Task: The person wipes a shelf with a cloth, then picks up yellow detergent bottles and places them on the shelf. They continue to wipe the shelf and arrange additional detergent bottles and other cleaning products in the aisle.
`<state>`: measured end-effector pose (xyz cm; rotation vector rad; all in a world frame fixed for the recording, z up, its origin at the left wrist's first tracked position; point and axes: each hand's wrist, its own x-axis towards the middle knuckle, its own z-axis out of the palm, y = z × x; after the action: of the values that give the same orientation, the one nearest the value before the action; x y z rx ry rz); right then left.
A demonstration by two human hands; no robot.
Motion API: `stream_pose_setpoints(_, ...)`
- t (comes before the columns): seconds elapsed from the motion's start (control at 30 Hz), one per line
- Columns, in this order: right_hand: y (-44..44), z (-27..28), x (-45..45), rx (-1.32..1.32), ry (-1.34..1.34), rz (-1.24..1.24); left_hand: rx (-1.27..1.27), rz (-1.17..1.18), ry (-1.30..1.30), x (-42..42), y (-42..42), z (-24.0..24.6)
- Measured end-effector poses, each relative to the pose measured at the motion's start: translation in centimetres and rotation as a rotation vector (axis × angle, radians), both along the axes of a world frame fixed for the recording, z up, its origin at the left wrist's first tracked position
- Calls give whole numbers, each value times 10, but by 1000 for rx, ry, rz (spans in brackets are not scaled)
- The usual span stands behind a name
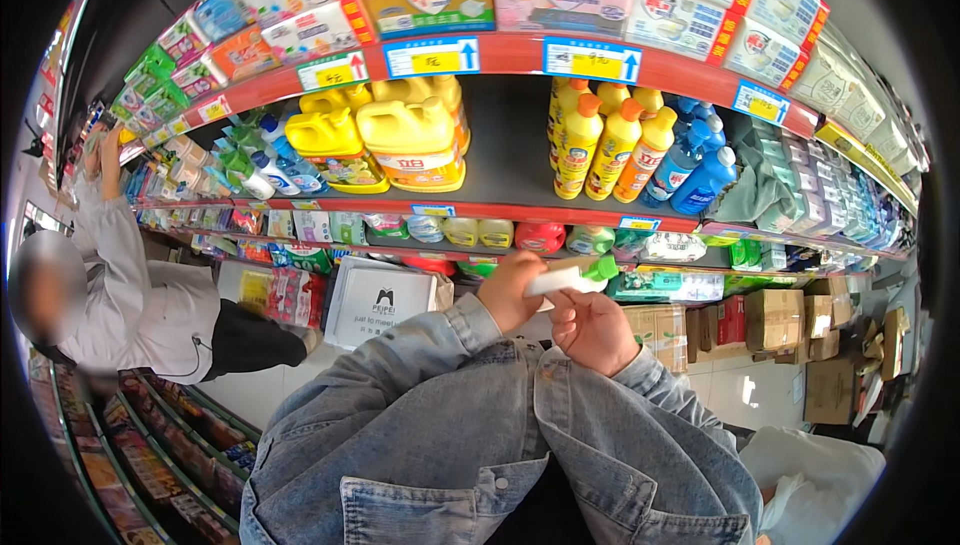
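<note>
In front of my chest, my left hand [512, 291] grips a white bottle-like item [556, 281] with a green top [602, 269]. It lies nearly sideways, green end to the right; the fingers hide part of it. Just below, my right hand [598, 331] has its palm turned up and fingers curled, with the fingertips at the item's lower edge. Whether those fingers also grip it is hard to see. Beyond the hands, yellow detergent jugs [412, 143] and yellow dish-soap bottles with orange caps [581, 147] stand on a shelf. Blue bottles [705, 177] stand to their right.
Boxed soap packs [562, 1] fill the shelf above. A grey-green cloth [757, 177] hangs over stock at right. Cardboard boxes [780, 320] and a white carton [382, 301] stand low down. Another person [142, 297] reaches toward the shelf at left. A white bag-like thing [814, 477] is at lower right.
</note>
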<state>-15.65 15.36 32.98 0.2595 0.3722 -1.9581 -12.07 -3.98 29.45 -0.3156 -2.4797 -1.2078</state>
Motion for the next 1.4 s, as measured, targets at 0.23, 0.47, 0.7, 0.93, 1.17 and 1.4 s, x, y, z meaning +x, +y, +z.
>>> stream_pose_setpoints(0.23,-35,66,7,-184,354,67,132,126,74,-4,-53,74)
stream_pose_setpoints(0.47,-28,18,-11,195,521,-18,451,177,-48,-17,-103,115)
stream_pose_setpoints(0.7,-78,-30,-38,46,175,-65,249,181,-2,-50,-111,134)
stream_pose_setpoints(0.93,-119,-35,-77,-27,156,-99,176,8,81,-79,-117,124)
stream_pose_setpoints(1.17,-142,-33,-92,62,208,-182,198,37,41,-96,-129,110)
stream_pose_setpoints(1.4,-152,-37,-104,97,155,-212,-1,177,23,-106,-135,100)
